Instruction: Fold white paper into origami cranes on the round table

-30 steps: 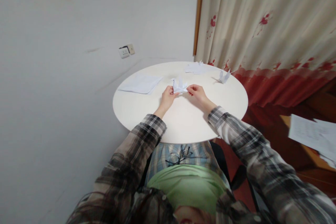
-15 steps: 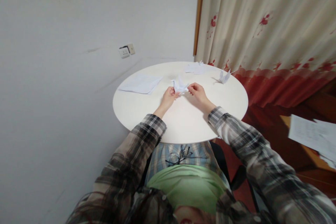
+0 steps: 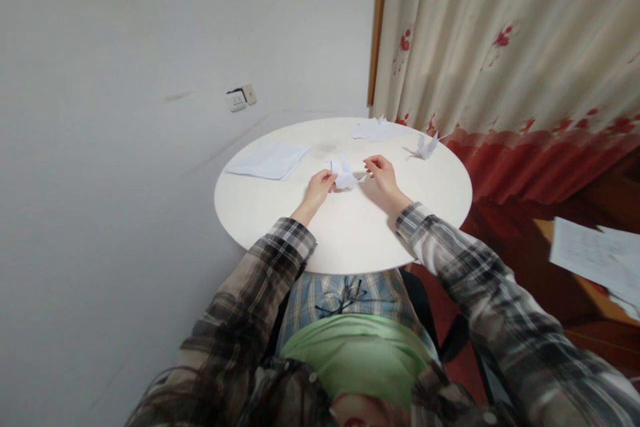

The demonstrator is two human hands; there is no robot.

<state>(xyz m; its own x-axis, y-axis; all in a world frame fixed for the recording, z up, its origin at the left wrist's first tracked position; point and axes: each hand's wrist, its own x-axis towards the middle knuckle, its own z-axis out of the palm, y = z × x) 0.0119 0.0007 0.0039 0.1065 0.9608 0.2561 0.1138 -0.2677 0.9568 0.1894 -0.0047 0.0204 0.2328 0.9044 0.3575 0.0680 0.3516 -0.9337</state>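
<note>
Paper [image 3: 344, 176], folded into points, is sitting between the hands at the middle of the counter [image 3: 350, 233]; shaping its folds is seemingly the step in hand. The left hand [image 3: 317, 188] is pinching its left edge. The right hand [image 3: 382, 175] is hovering beside its right point, fingers curled; whether that grip is touching, I cannot tell. The next move is probably calling for gentle, precise fingertips.

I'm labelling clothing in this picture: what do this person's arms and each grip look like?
Long plaid sleeves in black, grey and off-white end in cuffs near the wrists. The left grip and right grip are ungloved; I make out no watch or markings.
</note>
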